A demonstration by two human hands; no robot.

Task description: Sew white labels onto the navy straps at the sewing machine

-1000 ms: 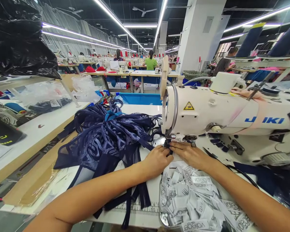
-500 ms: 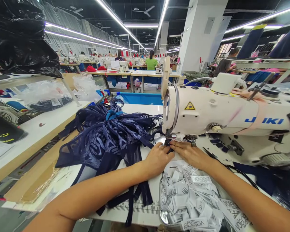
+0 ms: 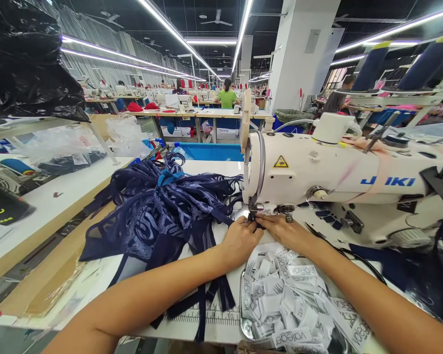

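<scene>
At the needle of a white sewing machine (image 3: 299, 169), both my hands meet over a dark navy fabric piece (image 3: 251, 217). My left hand (image 3: 241, 240) has its fingers curled and pressed on the piece, left of the presser foot. From the other side my right hand (image 3: 282, 230) keeps its fingertips together on the fabric edge, close to the foot. Most of the held piece is hidden under the fingers. A bundle of navy lace and mesh garments (image 3: 151, 221), tied with a blue strip (image 3: 169, 177), lies left of the needle, straps hanging towards me.
White printed labels (image 3: 284, 300) fill a metal tray (image 3: 248, 328) below my hands. A ruler strip (image 3: 192, 317) runs along the front table edge. More navy fabric (image 3: 372, 258) lies on the right. Thread cones (image 3: 371, 66) stand above the machine, and a black plastic bag (image 3: 29, 59) hangs upper left.
The head view has turned slightly right, so the scene sits a little further left. Both hands stay at the needle, with hardly any visible shift relative to the machine.
</scene>
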